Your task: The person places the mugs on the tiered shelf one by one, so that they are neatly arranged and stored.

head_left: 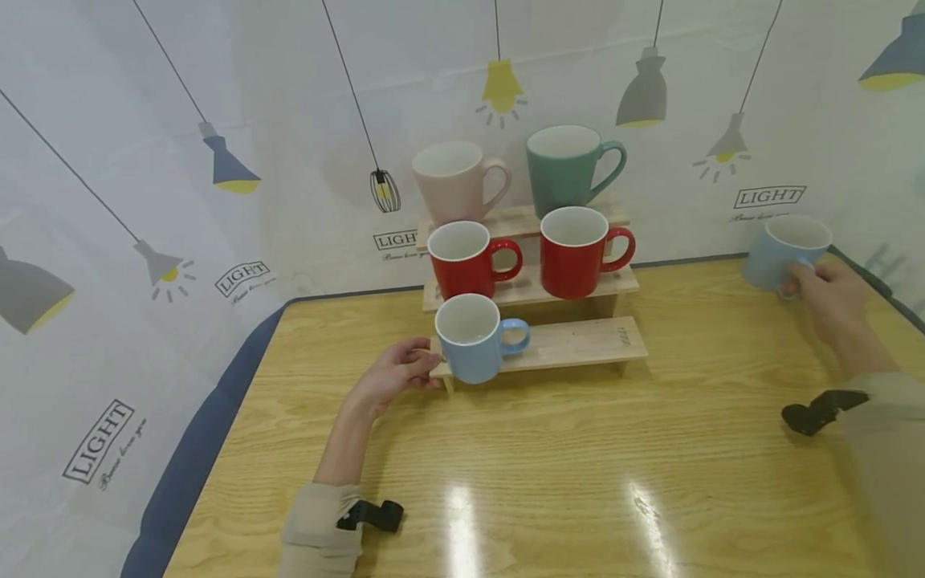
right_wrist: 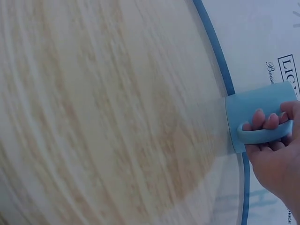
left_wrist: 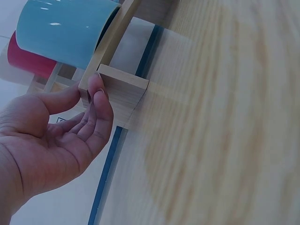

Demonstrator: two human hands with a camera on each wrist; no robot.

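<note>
Fingertips of my left hand (head_left: 390,373) rest relaxed against the left end of the wooden rack (head_left: 571,343), touching its lowest step without gripping it. Just beside them, on that bottom step, stands a light blue mug (head_left: 471,337), upright, handle to the right. On the middle step sit two red mugs (head_left: 466,258), and on the top step a pink mug (head_left: 454,180) and a green mug (head_left: 567,167). The rack stands near the back edge of the table (head_left: 549,466). Well apart, near the table's back right corner, my right hand (head_left: 831,293) grips a second blue mug (head_left: 784,250), fingers curled through its handle.
</note>
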